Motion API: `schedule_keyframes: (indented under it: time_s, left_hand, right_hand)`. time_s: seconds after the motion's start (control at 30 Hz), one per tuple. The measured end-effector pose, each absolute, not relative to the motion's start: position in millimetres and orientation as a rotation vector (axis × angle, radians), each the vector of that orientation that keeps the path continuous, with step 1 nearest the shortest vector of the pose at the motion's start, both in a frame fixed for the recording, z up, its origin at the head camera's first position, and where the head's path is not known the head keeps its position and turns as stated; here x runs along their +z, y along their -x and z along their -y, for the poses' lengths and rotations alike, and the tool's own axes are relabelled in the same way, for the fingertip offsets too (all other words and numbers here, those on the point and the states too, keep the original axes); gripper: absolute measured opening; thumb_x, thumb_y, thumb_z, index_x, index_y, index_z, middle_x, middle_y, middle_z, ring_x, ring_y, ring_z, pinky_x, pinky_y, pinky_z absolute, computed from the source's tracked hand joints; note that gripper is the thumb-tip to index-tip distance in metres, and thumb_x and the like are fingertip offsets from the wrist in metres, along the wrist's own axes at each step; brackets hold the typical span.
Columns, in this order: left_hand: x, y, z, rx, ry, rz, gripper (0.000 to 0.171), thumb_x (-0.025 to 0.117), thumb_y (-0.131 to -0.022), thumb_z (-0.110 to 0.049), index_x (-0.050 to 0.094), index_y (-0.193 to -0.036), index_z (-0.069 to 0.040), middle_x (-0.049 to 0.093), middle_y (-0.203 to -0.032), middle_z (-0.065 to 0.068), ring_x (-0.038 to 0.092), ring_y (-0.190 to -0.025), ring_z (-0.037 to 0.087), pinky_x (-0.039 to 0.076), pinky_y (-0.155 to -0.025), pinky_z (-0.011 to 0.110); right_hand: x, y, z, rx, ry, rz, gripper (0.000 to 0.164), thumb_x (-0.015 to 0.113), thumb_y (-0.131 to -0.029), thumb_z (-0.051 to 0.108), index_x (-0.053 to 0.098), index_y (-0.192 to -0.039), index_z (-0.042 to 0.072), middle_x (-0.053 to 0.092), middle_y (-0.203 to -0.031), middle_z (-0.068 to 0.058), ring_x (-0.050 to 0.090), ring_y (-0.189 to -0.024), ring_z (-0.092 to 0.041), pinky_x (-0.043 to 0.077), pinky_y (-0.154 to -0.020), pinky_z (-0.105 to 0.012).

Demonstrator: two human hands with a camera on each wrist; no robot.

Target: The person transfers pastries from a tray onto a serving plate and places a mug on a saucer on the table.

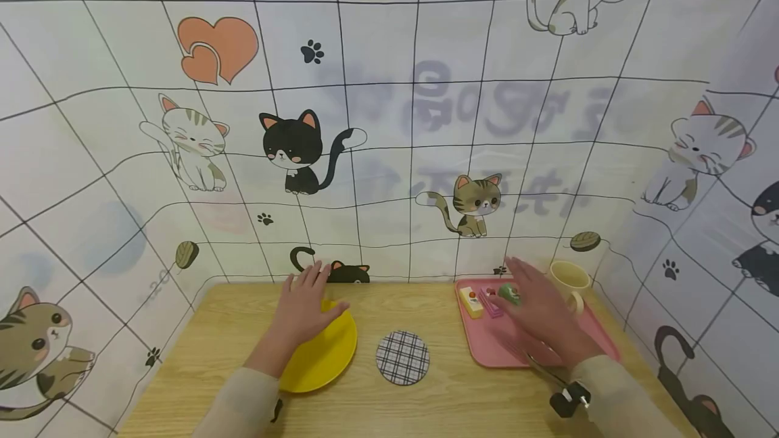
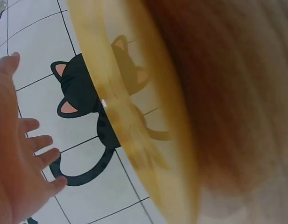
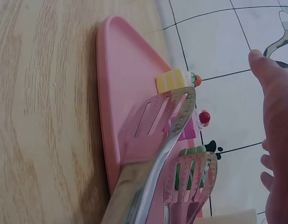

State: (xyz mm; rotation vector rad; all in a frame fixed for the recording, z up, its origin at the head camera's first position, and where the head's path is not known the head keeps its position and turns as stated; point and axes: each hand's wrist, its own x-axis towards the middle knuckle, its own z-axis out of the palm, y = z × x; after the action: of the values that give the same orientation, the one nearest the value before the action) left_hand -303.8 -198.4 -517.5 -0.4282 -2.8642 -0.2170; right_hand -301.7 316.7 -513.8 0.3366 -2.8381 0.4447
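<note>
My left hand (image 1: 304, 313) is held over the yellow plate (image 1: 328, 357), fingers extended and nothing in its grasp. In the left wrist view, the thumb and fingers stand apart beside the blurred plate (image 2: 155, 140). Above the pink tray (image 1: 481, 347) is my right hand (image 1: 541, 309), fingers straight and holding nothing. On the tray sit a yellow toy cake (image 1: 470, 303), a magenta toy cake (image 1: 490, 303) and a green toy cake (image 1: 508, 293). Metal tongs with slotted ends (image 3: 167, 144) lie across the tray's near part, partly under the right hand.
A round checked coaster (image 1: 402, 357) lies between plate and tray on the wooden table (image 1: 426, 411). At the tray's back right stands a pale yellow mug (image 1: 570, 282). A cat-printed tiled sheet (image 1: 389, 181) rises behind the table and at both sides.
</note>
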Motion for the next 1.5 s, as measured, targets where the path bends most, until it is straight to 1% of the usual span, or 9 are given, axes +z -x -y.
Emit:
schedule_keyframes:
  time_s: [0.13, 0.23, 0.37, 0.57, 0.67, 0.8, 1.07, 1.3, 1.5]
  left_hand:
    - [-518.9, 301.2, 202.9, -0.463, 0.461, 2.804, 0.097, 0.072, -0.101, -0.065, 0.04, -0.171, -0.006, 0.041, -0.174, 0.02, 0.041, -0.158, 0.045, 0.031, -0.125, 0.074]
    - [-521.5, 297.9, 207.9, -0.71, 0.488, 2.769, 0.092, 0.078, -0.1, -0.057, 0.041, -0.17, -0.01, 0.044, -0.173, 0.017, 0.042, -0.157, 0.046, 0.032, -0.126, 0.073]
    - [-524.3, 292.3, 216.4, -1.031, 0.529, 2.729, 0.089, 0.081, -0.1, -0.052, 0.04, -0.172, -0.018, 0.04, -0.176, 0.013, 0.037, -0.161, 0.044, 0.03, -0.128, 0.07]
    - [-523.1, 282.6, 227.1, -1.232, 0.566, 2.711, 0.087, 0.083, -0.1, -0.046, 0.039, -0.172, -0.026, 0.035, -0.179, 0.01, 0.033, -0.163, 0.043, 0.028, -0.128, 0.073]
    - [-523.6, 278.0, 231.7, -1.23, 0.578, 2.722, 0.087, 0.085, -0.099, -0.039, 0.04, -0.172, -0.025, 0.034, -0.179, 0.01, 0.031, -0.164, 0.044, 0.027, -0.127, 0.074]
    - [-526.5, 272.0, 241.1, -1.179, 0.579, 2.738, 0.089, 0.086, -0.097, -0.042, 0.041, -0.171, -0.023, 0.033, -0.179, 0.012, 0.028, -0.164, 0.045, 0.026, -0.127, 0.074]
    - [-534.1, 262.2, 264.3, -0.994, 0.595, 2.753, 0.098, 0.091, -0.093, -0.043, 0.039, -0.172, -0.018, 0.034, -0.179, 0.013, 0.035, -0.161, 0.047, 0.031, -0.125, 0.074]
    - [-534.8, 255.5, 279.3, -0.915, 0.583, 2.765, 0.098, 0.091, -0.092, -0.047, 0.042, -0.17, -0.013, 0.039, -0.175, 0.018, 0.038, -0.157, 0.051, 0.033, -0.123, 0.076]
    - [-538.3, 250.2, 286.7, -0.895, 0.547, 2.813, 0.1, 0.091, -0.091, -0.052, 0.044, -0.168, -0.008, 0.038, -0.174, 0.024, 0.038, -0.156, 0.055, 0.034, -0.121, 0.078]
  right_hand:
    - [-515.3, 298.7, -316.6, 0.66, -0.281, 2.829, 0.098, 0.073, -0.101, 0.065, 0.033, -0.174, 0.012, 0.033, -0.176, -0.025, 0.032, -0.158, -0.054, 0.029, -0.124, -0.077]
    - [-515.6, 295.8, -317.0, 0.813, -0.267, 2.806, 0.091, 0.077, -0.103, 0.053, 0.036, -0.173, 0.013, 0.036, -0.174, -0.024, 0.033, -0.158, -0.054, 0.03, -0.123, -0.078]
    - [-516.9, 291.5, -319.9, 0.942, -0.28, 2.775, 0.086, 0.079, -0.104, 0.043, 0.038, -0.172, 0.012, 0.038, -0.173, -0.025, 0.034, -0.158, -0.054, 0.032, -0.121, -0.079]
    - [-512.3, 281.4, -322.8, 1.031, -0.3, 2.765, 0.085, 0.078, -0.106, 0.041, 0.035, -0.174, 0.014, 0.039, -0.172, -0.025, 0.04, -0.153, -0.055, 0.038, -0.116, -0.08]
    - [-511.0, 274.5, -325.9, 1.054, -0.306, 2.755, 0.086, 0.079, -0.105, 0.04, 0.035, -0.174, 0.015, 0.043, -0.169, -0.025, 0.045, -0.149, -0.054, 0.042, -0.114, -0.079]
    - [-511.8, 263.4, -331.5, 1.079, -0.259, 2.775, 0.092, 0.078, -0.103, 0.052, 0.034, -0.175, 0.017, 0.046, -0.166, -0.025, 0.047, -0.147, -0.051, 0.044, -0.113, -0.077]
    - [-511.5, 242.0, -344.2, 1.096, -0.19, 2.83, 0.094, 0.076, -0.102, 0.058, 0.034, -0.173, 0.013, 0.045, -0.165, -0.027, 0.047, -0.143, -0.053, 0.045, -0.109, -0.077]
    - [-515.1, 226.6, -359.1, 1.106, -0.249, 2.806, 0.09, 0.082, -0.102, 0.042, 0.038, -0.17, 0.003, 0.051, -0.157, -0.032, 0.052, -0.138, -0.052, 0.048, -0.105, -0.073]
    - [-524.4, 212.5, -373.4, 1.074, -0.216, 2.858, 0.09, 0.08, -0.103, 0.046, 0.038, -0.17, 0.004, 0.048, -0.162, -0.027, 0.051, -0.138, -0.047, 0.05, -0.102, -0.069]
